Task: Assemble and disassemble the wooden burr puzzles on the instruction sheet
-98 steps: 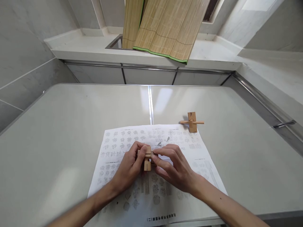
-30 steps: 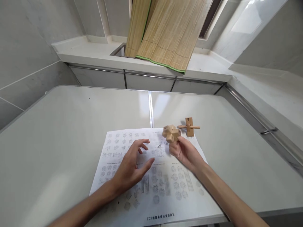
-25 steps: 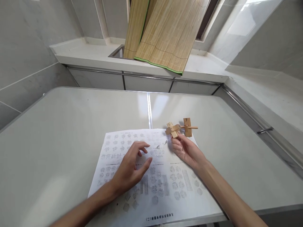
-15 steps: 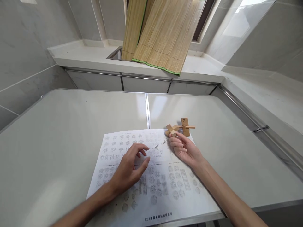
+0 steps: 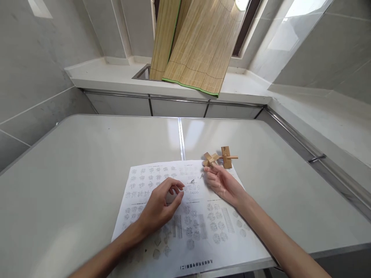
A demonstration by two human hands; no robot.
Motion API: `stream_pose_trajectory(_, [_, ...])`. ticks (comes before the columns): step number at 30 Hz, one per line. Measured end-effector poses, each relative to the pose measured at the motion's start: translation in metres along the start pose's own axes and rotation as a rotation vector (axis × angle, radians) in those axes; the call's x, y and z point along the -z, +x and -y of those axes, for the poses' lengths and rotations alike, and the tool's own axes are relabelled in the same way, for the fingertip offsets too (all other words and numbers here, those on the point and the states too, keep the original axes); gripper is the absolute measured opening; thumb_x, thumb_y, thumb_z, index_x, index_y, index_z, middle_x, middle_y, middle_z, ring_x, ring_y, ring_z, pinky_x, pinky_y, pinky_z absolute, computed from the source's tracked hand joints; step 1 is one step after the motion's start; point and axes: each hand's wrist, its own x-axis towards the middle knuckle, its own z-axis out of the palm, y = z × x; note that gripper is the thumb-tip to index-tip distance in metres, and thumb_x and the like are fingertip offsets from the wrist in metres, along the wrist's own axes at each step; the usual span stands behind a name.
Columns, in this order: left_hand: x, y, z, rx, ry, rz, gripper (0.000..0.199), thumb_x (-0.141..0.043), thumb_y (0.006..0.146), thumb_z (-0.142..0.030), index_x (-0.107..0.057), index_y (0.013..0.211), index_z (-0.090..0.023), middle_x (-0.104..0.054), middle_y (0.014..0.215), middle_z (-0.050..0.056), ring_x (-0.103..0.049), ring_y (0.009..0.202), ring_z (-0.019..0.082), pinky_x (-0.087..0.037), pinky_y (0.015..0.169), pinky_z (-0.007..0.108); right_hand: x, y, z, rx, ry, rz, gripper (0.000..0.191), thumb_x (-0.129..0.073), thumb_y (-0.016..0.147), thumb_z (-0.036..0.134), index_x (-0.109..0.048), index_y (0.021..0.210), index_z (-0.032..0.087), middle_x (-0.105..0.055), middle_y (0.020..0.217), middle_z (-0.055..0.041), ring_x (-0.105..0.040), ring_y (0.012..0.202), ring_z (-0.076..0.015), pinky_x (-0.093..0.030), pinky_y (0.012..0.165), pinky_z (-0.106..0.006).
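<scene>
My left hand (image 5: 162, 204) rests over the printed sheet (image 5: 216, 251), empty, its fingers curved and the thumb apart from them. At the sheet's upper right edge, my right hand (image 5: 222, 184) has its fingers curled and closed at the near side of a small wooden interlocking puzzle (image 5: 210, 157). The fingertips cover the puzzle's near end, and several crossed light-wood bars show beyond them. Just to the right stands a second wooden piece (image 5: 226, 157), made of flat plates with a dark mark and a thin round rod through them.
The sheet carries rows of small puzzle drawings and lies on a pale table (image 5: 72, 166) with a metal seam (image 5: 181, 139). Behind are a white ledge (image 5: 116, 83), a sink corner (image 5: 142, 72) and a hanging bamboo mat (image 5: 199, 50). A metal rail (image 5: 290, 127) runs along the right side.
The right hand's fingers have shifted slightly and now cover the block end that showed before. The left hand keeps its pose. The camera view has tilted a little.
</scene>
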Motion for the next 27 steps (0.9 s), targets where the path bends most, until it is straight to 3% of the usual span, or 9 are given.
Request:
stream_pose_trajectory(7, [0.031,0.012,0.018,0.07,0.122,-0.093,0.027,-0.055,0.102,-0.042,-0.071,0.102,-0.021,-0.075,0.096,0.005,-0.066,0.083,0.021,-0.054,0.078,0.034,-0.013,-0.008,-0.02,0.148,-0.653,0.118,0.034,-0.068,0.1,0.051,-0.064,0.1,0.017,-0.063,0.066,0.0043,-0.058,0.045,-0.01,-0.046,0.043,-0.022])
stream_pose_trajectory(13, [0.094,0.007,0.059,0.199,0.264,-0.255,0.04,-0.055,0.096,-0.054,-0.074,0.105,-0.02,-0.077,0.103,0.008,-0.065,0.09,0.024,-0.052,0.082,0.033,-0.027,-0.013,-0.028,0.22,-0.966,0.176,0.041,-0.06,0.102,0.059,-0.061,0.096,0.018,-0.065,0.065,0.0036,-0.054,0.046,-0.0107,-0.045,0.051,-0.025])
stream_pose_trajectory(16, [0.122,-0.002,0.075,0.311,0.237,-0.404,0.042,-0.059,0.09,-0.055,-0.074,0.106,-0.019,-0.078,0.1,0.007,-0.067,0.092,0.025,-0.053,0.089,0.035,-0.031,-0.03,-0.038,0.322,-1.126,0.128,0.043,-0.056,0.103,0.059,-0.064,0.093,0.019,-0.063,0.065,0.0024,-0.054,0.056,-0.0134,-0.043,0.059,-0.028])
stream_pose_trajectory(18, [0.131,-0.007,0.08,0.35,0.158,-0.482,0.045,-0.058,0.09,-0.058,-0.072,0.109,-0.019,-0.078,0.102,0.007,-0.069,0.096,0.025,-0.053,0.091,0.035,-0.029,-0.046,-0.047,0.369,-1.218,0.092,0.043,-0.052,0.105,0.058,-0.066,0.093,0.019,-0.064,0.069,0.0005,-0.056,0.063,-0.0162,-0.043,0.064,-0.03])
stream_pose_trajectory(23, [0.129,-0.011,0.075,0.312,0.218,-0.425,0.044,-0.057,0.087,-0.058,-0.074,0.102,-0.02,-0.077,0.091,0.005,-0.066,0.082,0.022,-0.053,0.081,0.032,-0.012,-0.086,-0.068,0.511,-1.318,-0.28,0.043,-0.052,0.103,0.06,-0.065,0.089,0.021,-0.062,0.074,-0.0011,-0.054,0.068,-0.0196,-0.042,0.065,-0.031])
stream_pose_trajectory(27, [0.126,-0.015,0.067,0.283,0.234,-0.411,0.044,-0.055,0.088,-0.057,-0.074,0.101,-0.02,-0.076,0.09,0.005,-0.065,0.081,0.022,-0.053,0.081,0.032,-0.003,-0.097,-0.078,0.592,-1.284,-0.351,0.046,-0.052,0.102,0.062,-0.067,0.09,0.021,-0.064,0.077,-0.003,-0.058,0.072,-0.0213,-0.047,0.068,-0.033])
